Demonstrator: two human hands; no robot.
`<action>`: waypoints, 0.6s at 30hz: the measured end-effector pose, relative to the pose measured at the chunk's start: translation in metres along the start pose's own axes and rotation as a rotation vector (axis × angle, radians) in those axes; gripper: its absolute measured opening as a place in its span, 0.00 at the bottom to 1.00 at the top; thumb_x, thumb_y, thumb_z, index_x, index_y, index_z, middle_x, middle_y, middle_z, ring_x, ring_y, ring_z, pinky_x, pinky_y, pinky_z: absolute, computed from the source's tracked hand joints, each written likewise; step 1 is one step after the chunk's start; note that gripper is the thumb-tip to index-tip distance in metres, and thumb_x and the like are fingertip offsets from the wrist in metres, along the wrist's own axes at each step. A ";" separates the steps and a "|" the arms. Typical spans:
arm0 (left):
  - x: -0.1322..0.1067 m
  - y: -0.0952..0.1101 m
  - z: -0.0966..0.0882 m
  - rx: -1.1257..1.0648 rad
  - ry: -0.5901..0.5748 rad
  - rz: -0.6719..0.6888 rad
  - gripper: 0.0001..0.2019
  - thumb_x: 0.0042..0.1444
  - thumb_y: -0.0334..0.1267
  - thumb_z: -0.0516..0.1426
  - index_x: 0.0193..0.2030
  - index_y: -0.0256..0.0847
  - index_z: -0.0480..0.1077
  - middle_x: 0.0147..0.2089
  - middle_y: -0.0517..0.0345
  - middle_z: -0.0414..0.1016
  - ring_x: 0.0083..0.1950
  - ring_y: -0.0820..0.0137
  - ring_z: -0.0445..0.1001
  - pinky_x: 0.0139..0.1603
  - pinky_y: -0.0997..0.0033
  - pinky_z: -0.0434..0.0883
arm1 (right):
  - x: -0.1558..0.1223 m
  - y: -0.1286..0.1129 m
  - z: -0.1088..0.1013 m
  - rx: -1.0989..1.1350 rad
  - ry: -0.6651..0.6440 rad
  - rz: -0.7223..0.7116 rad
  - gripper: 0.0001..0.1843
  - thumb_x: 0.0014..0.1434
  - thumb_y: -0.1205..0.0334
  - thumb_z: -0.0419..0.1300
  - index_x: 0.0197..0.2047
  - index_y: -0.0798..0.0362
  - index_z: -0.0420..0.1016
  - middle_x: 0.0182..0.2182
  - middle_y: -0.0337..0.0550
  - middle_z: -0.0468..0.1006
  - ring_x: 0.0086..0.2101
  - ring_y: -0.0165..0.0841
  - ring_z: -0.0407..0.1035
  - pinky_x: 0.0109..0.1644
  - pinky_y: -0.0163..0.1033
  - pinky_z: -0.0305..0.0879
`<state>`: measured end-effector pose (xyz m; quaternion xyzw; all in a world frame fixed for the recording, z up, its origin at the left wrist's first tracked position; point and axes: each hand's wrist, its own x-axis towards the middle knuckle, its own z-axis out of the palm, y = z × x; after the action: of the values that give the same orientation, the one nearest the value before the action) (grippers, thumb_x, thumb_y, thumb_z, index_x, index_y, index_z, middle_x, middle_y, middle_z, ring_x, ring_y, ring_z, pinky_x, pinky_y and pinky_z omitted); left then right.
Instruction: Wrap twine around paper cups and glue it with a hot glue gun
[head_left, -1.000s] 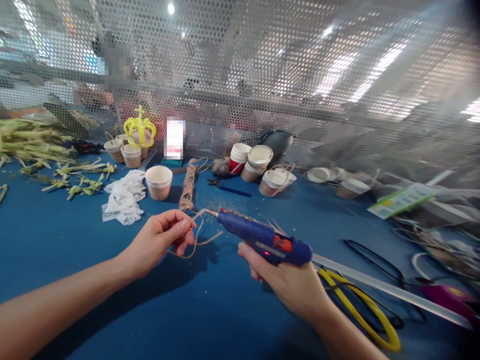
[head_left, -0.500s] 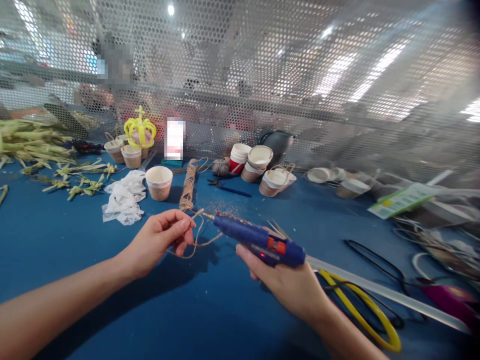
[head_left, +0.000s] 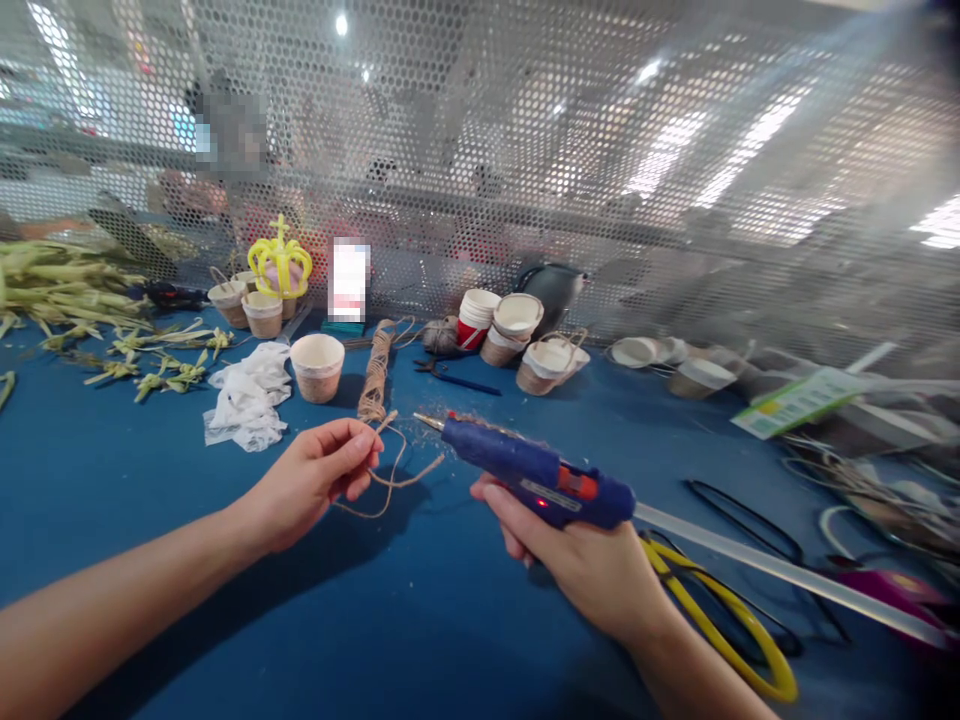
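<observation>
Between thumb and fingers, my left hand point(head_left: 326, 475) pinches a piece of jute twine point(head_left: 409, 481), its short end pointing up and a loop hanging to the right. My right hand point(head_left: 574, 560) is wrapped round a blue hot glue gun point(head_left: 536, 468) with a small red light lit. The gun's metal nozzle points left, a short gap away from the twine end. A long clear glue stick point(head_left: 780, 575) sticks out of its back. Just beyond my left hand lies a wound bundle of twine point(head_left: 375, 372), and a paper cup wrapped in burlap point(head_left: 318, 368) stands left of it.
Crumpled white plastic point(head_left: 251, 397) and pale plant stalks point(head_left: 67, 290) lie left. Cups point(head_left: 517, 318), pliers point(head_left: 457, 375) and a lit phone point(head_left: 349, 282) stand or lie before the perforated metal screen point(head_left: 450, 120). Yellow-handled scissors point(head_left: 739, 630) and cords are right.
My right hand has drawn the glue gun back to the right, and its nozzle has come away from the twine end. My left hand has shifted slightly left, still pinching the twine.
</observation>
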<state>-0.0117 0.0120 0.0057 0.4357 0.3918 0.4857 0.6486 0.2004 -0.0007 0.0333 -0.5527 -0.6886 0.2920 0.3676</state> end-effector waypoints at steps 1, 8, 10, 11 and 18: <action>0.000 0.000 0.000 0.000 -0.002 -0.001 0.12 0.50 0.44 0.57 0.27 0.36 0.65 0.25 0.64 0.62 0.20 0.81 0.56 0.21 0.76 0.49 | 0.000 0.001 0.000 -0.006 0.003 0.004 0.14 0.51 0.52 0.56 0.25 0.54 0.72 0.11 0.34 0.65 0.14 0.26 0.61 0.17 0.32 0.60; -0.002 0.000 0.001 0.058 0.019 0.018 0.12 0.50 0.44 0.57 0.28 0.36 0.65 0.23 0.65 0.62 0.20 0.81 0.56 0.21 0.76 0.49 | 0.008 0.013 0.002 -0.036 -0.025 -0.076 0.08 0.49 0.55 0.58 0.26 0.51 0.69 0.13 0.33 0.67 0.14 0.26 0.61 0.16 0.30 0.61; -0.002 -0.001 0.001 0.067 0.007 0.016 0.12 0.50 0.44 0.57 0.28 0.36 0.65 0.23 0.65 0.62 0.20 0.81 0.56 0.21 0.76 0.51 | 0.010 0.014 0.001 -0.045 0.051 -0.061 0.10 0.49 0.54 0.58 0.25 0.51 0.70 0.13 0.34 0.67 0.14 0.26 0.61 0.15 0.31 0.60; -0.001 -0.002 0.000 0.066 -0.004 0.012 0.12 0.50 0.44 0.57 0.28 0.36 0.65 0.24 0.65 0.62 0.20 0.81 0.56 0.21 0.76 0.51 | 0.010 0.014 0.001 -0.051 0.063 -0.053 0.11 0.49 0.53 0.58 0.24 0.52 0.71 0.13 0.35 0.67 0.14 0.26 0.61 0.15 0.31 0.60; 0.003 -0.003 -0.001 -0.009 -0.018 0.007 0.12 0.50 0.44 0.57 0.27 0.36 0.64 0.23 0.66 0.61 0.17 0.83 0.53 0.20 0.76 0.47 | 0.004 -0.001 0.001 0.102 0.097 0.021 0.15 0.51 0.51 0.56 0.30 0.56 0.74 0.14 0.35 0.66 0.15 0.25 0.60 0.19 0.32 0.63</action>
<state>-0.0113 0.0143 0.0018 0.4385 0.3824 0.4856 0.6524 0.1986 0.0026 0.0346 -0.5539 -0.6483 0.3035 0.4252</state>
